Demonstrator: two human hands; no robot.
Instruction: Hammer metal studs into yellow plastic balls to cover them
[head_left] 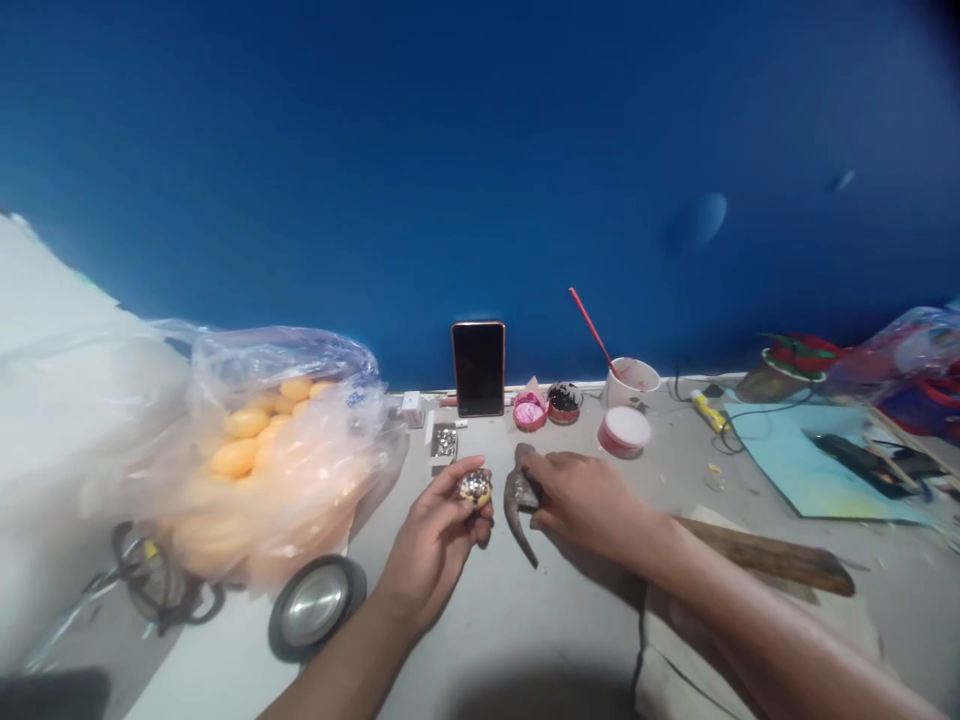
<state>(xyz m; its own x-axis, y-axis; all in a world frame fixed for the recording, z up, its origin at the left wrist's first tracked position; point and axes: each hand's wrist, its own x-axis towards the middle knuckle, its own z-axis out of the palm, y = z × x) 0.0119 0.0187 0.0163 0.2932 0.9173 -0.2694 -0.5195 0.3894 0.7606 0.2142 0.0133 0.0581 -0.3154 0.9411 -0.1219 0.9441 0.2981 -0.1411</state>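
Observation:
My left hand pinches a small yellow egg between thumb and fingers. Shiny silver tack heads cover much of the egg's visible side. To its right, my right hand closes over the head of a claw hammer, whose curved claw points down and toward me. The hammer's wooden handle runs off to the right, partly behind my forearm. Just behind my left hand lies a small open box of silver tacks.
A clear plastic bag of yellow eggs fills the left side, near a round black-rimmed lid. Against the blue wall leans a phone. Small tubs, a cup with a red stick and a blue sheet stretch rightward.

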